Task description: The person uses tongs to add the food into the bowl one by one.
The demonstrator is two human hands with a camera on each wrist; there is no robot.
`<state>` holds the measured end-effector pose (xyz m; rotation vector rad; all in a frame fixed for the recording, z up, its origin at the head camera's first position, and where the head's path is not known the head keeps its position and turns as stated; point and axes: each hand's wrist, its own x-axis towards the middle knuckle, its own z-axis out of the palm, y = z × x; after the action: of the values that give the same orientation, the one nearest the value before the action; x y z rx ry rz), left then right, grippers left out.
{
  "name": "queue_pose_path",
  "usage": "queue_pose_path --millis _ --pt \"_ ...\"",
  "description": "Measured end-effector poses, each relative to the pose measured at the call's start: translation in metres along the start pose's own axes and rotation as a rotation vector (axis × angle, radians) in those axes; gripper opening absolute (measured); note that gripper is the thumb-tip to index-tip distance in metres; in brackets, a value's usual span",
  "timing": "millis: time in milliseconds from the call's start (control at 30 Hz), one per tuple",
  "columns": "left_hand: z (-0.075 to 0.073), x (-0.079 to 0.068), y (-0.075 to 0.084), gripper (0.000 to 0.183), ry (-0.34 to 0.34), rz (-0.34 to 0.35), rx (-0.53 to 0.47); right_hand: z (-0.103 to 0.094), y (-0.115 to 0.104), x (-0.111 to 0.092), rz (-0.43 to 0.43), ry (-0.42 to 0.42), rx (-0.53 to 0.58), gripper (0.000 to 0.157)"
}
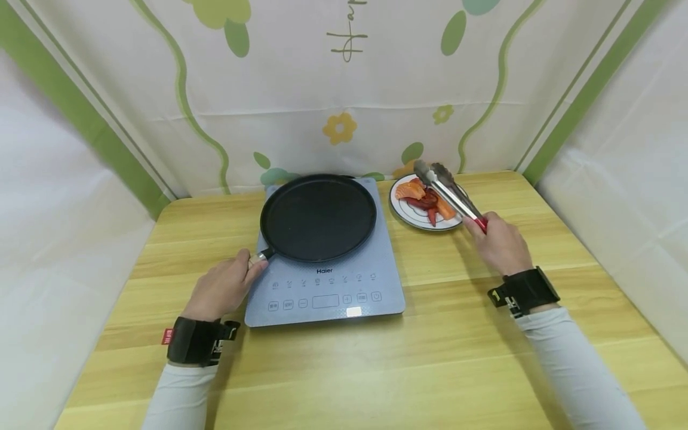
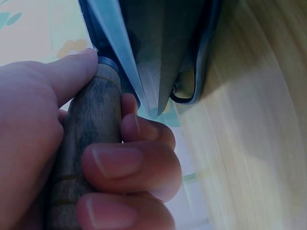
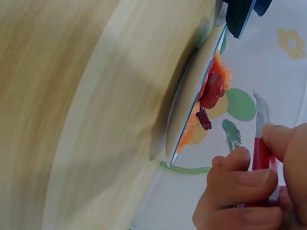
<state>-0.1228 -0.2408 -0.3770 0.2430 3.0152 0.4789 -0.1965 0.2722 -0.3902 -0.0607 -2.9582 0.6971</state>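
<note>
Your left hand (image 1: 220, 288) grips the pan handle (image 2: 93, 115), your right hand (image 1: 501, 246) tongs (image 1: 451, 198); pinched loosely, food (image 1: 423, 200) past that hand may drop.

head view bright w/ glare on hob (image 1: 334, 291), l wrist dimmer, bluish, soft.

Both sleeves (image 1: 577, 364) are pale grey, both wristbands (image 1: 529, 289) black. A red lettered tag (image 1: 167, 336) juts from the left wristband's (image 1: 192, 340) outer edge.
</note>
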Motion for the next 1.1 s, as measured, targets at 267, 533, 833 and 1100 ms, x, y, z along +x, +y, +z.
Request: queue_pose_path --millis 267,533,833,1100 --pt "-0.001 0.001 0.001 0.045 0.002 0.002 0.003 -0.003 -0.001 0.0 -0.055 0.044 -0.059 0.054" --pt "0.001 0.001 0.001 0.044 -0.005 -0.006 0.002 -0.006 -0.001 0.001 -0.124 0.037 -0.1 0.047" --pt "0.0 0.001 0.001 0.046 -0.017 -0.016 0.001 -0.008 -0.008 0.001 -0.175 0.031 -0.175 0.043" --pt "-0.002 -0.001 0.0 0.046 -0.016 -0.016 -0.003 -0.009 -0.013 0.002 -0.216 0.028 -0.192 0.039"
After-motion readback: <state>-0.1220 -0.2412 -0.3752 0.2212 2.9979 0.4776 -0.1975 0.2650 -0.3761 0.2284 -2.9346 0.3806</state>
